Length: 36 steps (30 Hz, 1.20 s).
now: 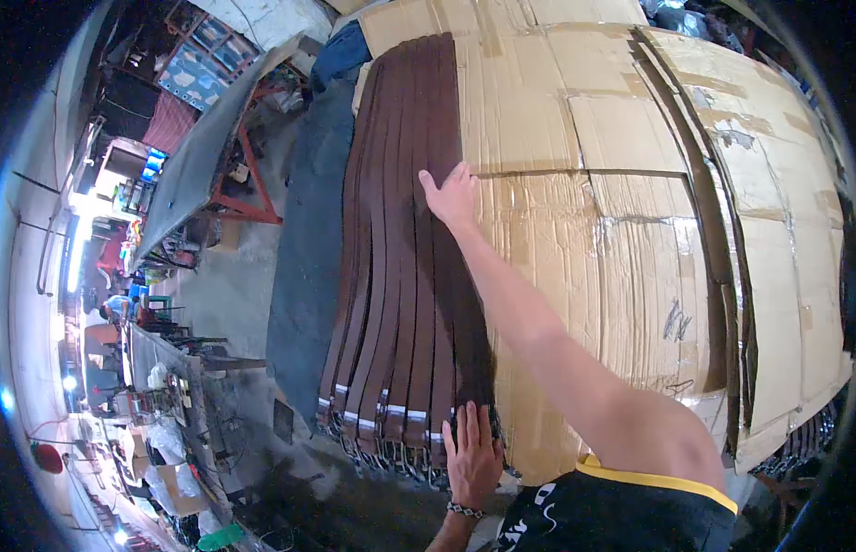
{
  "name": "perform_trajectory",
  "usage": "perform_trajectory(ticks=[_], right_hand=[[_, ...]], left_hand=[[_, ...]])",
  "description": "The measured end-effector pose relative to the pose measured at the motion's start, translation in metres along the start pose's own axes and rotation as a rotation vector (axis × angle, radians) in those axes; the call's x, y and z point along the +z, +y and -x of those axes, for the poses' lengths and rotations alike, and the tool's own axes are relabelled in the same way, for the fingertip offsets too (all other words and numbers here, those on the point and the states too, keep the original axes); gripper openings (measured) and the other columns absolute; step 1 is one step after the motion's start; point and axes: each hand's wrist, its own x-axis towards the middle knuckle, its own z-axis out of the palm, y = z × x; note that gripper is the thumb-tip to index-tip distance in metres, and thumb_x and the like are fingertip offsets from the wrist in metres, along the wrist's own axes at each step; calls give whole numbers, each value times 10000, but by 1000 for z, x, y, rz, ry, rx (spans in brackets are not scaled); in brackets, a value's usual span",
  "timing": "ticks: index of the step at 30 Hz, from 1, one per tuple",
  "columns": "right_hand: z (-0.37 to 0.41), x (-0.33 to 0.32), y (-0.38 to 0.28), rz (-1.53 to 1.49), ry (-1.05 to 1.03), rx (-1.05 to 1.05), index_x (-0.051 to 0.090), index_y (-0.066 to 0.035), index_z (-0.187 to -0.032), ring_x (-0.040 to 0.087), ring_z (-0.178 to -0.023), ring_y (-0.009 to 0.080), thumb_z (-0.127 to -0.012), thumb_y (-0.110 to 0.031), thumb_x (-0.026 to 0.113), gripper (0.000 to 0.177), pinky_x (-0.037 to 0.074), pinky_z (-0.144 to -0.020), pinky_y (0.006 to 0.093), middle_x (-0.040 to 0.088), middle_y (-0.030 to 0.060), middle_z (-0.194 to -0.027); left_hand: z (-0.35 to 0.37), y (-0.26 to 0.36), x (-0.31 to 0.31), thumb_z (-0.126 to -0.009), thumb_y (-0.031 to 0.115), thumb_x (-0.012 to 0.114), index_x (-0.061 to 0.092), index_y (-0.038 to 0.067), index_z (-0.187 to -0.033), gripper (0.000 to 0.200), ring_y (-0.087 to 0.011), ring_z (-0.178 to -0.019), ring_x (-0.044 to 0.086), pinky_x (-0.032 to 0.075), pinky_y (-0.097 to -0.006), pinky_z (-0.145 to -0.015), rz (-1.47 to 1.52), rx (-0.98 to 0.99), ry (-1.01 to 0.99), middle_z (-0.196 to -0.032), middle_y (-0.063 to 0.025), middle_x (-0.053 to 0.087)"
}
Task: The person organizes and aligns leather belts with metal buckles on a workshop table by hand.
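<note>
A long row of dark brown belts (pixel 405 230) lies side by side, with metal buckles (pixel 391 453) crowded at the near end and white bands (pixel 405 414) close to them. My left hand (pixel 474 455), wearing a beaded bracelet, rests flat over the buckle end of the rightmost belts, fingers extended. Farther up, my right hand (pixel 453 195) touches the right edge of the row, its thumb apart from the fingers. Neither hand is seen gripping a belt. My left palm hides some of the buckles.
Taped cardboard sheets (pixel 621 120) cover the surface right of the belts. Dark cloth (pixel 308 230) lies along their left side. Beyond it stands a table (pixel 193 166) with red legs, and a cluttered workbench (pixel 166 368). More buckles (pixel 810 437) show at the lower right.
</note>
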Motion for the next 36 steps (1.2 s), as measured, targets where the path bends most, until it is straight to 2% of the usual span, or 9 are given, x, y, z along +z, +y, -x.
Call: perform_trajectory(ticks=[3, 4, 7, 10, 14, 23, 26, 32, 36], right_hand=[[-9, -40, -5, 132, -195, -10, 382, 209, -1413, 516, -1288, 468, -931, -604, 557, 961, 401, -1117, 469, 525, 360, -1383], [-18, -37, -3, 186, -143, 10, 540, 189, -1286, 640, -1067, 462, -941, -585, 547, 847, 489, -983, 488, 668, 321, -1162], [-49, -29, -4, 235, 30, -29, 610, 164, -1207, 664, -1031, 463, -954, -591, 524, 801, 502, -947, 497, 697, 309, -1079], [-67, -46, -43, 301, -232, -17, 533, 172, -1323, 625, -1183, 430, -963, -650, 471, 900, 443, -1043, 505, 633, 336, -1255], [-111, 44, -30, 194, 90, -2, 343, 157, -1478, 335, -1465, 434, -934, -666, 498, 998, 335, -1170, 501, 382, 355, -1525], [-136, -1, 13, -474, -169, -4, 529, 142, -1343, 583, -1272, 401, -867, -590, 681, 886, 451, -1075, 434, 592, 316, -1350], [-80, -54, 39, -358, -122, 60, 546, 112, -1347, 600, -1251, 407, -904, -527, 656, 786, 465, -1036, 425, 631, 292, -1316], [223, -142, 77, -460, -120, 111, 549, 85, -1288, 603, -1035, 281, -987, -292, 628, 489, 493, -914, 413, 638, 185, -1108], [361, -178, 71, -305, -496, 170, 301, 109, -1525, 398, -1431, 371, -1045, -429, 518, 752, 286, -1195, 406, 416, 303, -1518]], left_hand=[[-2, -1, 1, -908, 282, 636, 387, 2, -1526, 723, -353, -1484, 316, 239, -617, -1200, 51, -10, -36, -1618, -187, 308], [-2, -1, 1, -920, 296, 628, 392, 11, -1527, 711, -348, -1478, 329, 229, -613, -1204, 21, -3, -32, -1616, -181, 312], [-4, -2, 0, -942, 299, 608, 395, 20, -1530, 685, -340, -1477, 341, 218, -603, -1211, 57, -21, -69, -1616, -175, 319], [-4, -4, 1, -961, 300, 591, 392, 27, -1535, 667, -339, -1482, 342, 209, -593, -1217, 99, -35, -88, -1618, -167, 324], [-3, -4, 2, -967, 270, 579, 406, 35, -1533, 637, -338, -1498, 323, 194, -593, -1223, 105, -57, -78, -1625, -160, 322], [-1, -10, 0, -978, 286, 564, 392, 22, -1537, 642, -351, -1496, 319, 185, -584, -1230, 173, 16, -48, -1614, -193, 321], [-2, -11, -7, -970, 305, 583, 400, 13, -1525, 653, -371, -1503, 300, 180, -568, -1233, 213, 38, 2, -1615, -208, 318], [27, -26, -26, -935, 262, 637, 440, 9, -1501, 651, -368, -1499, 316, 178, -548, -1237, 352, -74, 144, -1588, -207, 382], [73, -49, -48, -944, 143, 623, 463, -9, -1474, 575, -398, -1433, 413, 220, -544, -1227, 393, -251, 365, -1513, -208, 482]])
